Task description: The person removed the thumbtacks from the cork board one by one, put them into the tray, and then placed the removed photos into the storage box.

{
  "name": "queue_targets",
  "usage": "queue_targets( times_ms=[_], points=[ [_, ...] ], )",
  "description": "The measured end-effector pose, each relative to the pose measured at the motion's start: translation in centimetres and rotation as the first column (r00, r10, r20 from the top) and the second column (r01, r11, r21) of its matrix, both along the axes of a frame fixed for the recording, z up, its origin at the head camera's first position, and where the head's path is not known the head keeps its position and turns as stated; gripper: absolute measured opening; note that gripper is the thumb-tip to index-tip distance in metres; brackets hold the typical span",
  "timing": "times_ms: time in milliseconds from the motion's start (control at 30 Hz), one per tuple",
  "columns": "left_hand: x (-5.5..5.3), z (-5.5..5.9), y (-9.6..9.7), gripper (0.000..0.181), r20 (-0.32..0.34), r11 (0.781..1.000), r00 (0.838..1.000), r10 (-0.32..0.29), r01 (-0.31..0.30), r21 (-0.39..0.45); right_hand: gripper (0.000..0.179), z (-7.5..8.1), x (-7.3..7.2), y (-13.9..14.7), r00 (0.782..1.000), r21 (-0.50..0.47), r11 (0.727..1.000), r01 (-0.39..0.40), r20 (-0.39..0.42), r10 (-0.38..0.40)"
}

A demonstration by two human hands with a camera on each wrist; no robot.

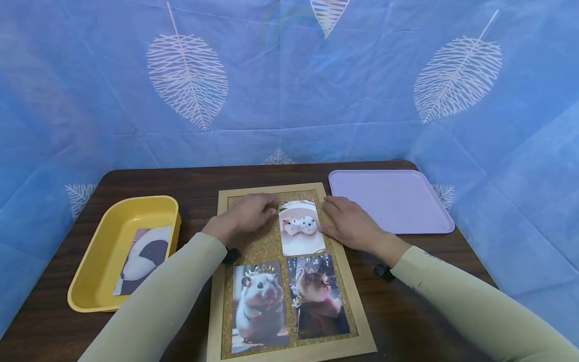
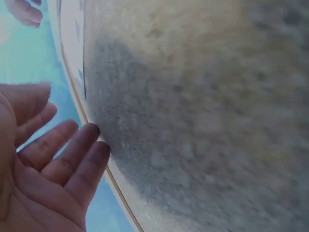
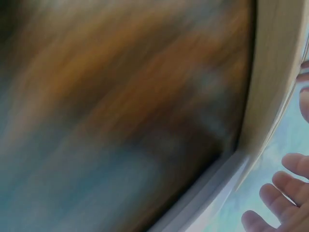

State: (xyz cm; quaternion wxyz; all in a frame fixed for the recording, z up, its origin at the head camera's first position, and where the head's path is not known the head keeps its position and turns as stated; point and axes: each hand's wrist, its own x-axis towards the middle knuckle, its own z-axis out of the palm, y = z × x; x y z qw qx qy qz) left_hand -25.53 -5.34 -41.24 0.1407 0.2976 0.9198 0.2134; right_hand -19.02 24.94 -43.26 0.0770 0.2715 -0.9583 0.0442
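A blue leaf-print curtain [image 1: 289,75] backs the dark table [image 1: 194,181]. Your forearms angle inward over the corkboard [image 1: 260,246], both palms facing down. Your left hand [image 1: 248,215] has its fingers loosely extended, tips beside the upper photo [image 1: 298,242]; your right hand [image 1: 350,221] has its fingers spread over the frame, thumb at that photo's right edge. The photo lies flat between your fingers, a crowned-hamster photo [image 1: 260,322] and a darker photo [image 1: 318,301] nearer you.
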Motion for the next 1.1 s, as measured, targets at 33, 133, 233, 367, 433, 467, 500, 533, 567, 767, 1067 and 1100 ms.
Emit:
queue_targets(
  times_ms=[33,133,233,367,433,467,500,533,567,767,1067,1100],
  points=[
    [-0.2,0.0,0.1,0.045,-0.004,1.000,1.000,0.018,-0.018,0.003,0.070,0.0,0.1,-0.3,1.000,0.004,1.000,-0.016,0.014,0.016],
    [-0.7,0.1,0.5,0.047,-0.011,0.995,0.996,0.088,-0.088,0.037,0.075,-0.1,0.4,-0.9,0.998,0.016,0.998,-0.053,0.039,0.052],
    [-1.2,0.0,0.9,0.044,0.034,0.982,0.987,0.154,-0.157,0.107,0.077,-0.4,0.7,-1.0,0.997,0.025,0.998,-0.063,0.050,0.062],
    [-1.9,-0.3,1.2,0.042,0.219,0.925,0.950,0.221,-0.275,0.263,0.078,-0.7,1.1,-0.9,0.996,0.043,0.997,-0.066,0.061,0.064],
    [-2.3,-0.3,1.3,0.042,0.327,0.879,0.917,0.230,-0.339,0.335,0.079,-0.8,1.3,-0.9,0.995,0.052,0.996,-0.067,0.073,0.063],
    [-2.4,-0.3,1.4,0.042,0.381,0.854,0.896,0.228,-0.372,0.364,0.079,-0.8,1.3,-0.9,0.995,0.055,0.996,-0.068,0.081,0.064],
    [-2.6,-0.2,1.4,0.042,0.427,0.832,0.876,0.225,-0.401,0.384,0.079,-0.9,1.4,-0.9,0.994,0.057,0.996,-0.069,0.088,0.064],
    [-2.7,-0.2,1.5,0.043,0.467,0.811,0.856,0.220,-0.426,0.400,0.079,-0.9,1.5,-0.9,0.993,0.058,0.996,-0.070,0.094,0.064],
    [-2.8,-0.1,1.5,0.043,0.499,0.794,0.839,0.218,-0.449,0.409,0.078,-1.0,1.5,-1.0,0.993,0.059,0.996,-0.072,0.098,0.066],
    [-3.3,0.1,1.9,0.042,0.652,0.697,0.727,0.216,-0.582,0.418,0.077,-1.2,1.6,-1.1,0.993,0.059,0.995,-0.077,0.099,0.071],
    [-4.0,-0.2,2.1,0.039,0.773,0.619,0.612,0.166,-0.675,0.401,0.075,-1.5,1.8,-0.7,0.993,0.055,0.996,-0.073,0.101,0.067],
    [-4.0,-0.2,2.1,0.039,0.777,0.618,0.608,0.162,-0.677,0.400,0.075,-1.5,1.8,-0.7,0.992,0.056,0.996,-0.073,0.103,0.067]
  ],
)
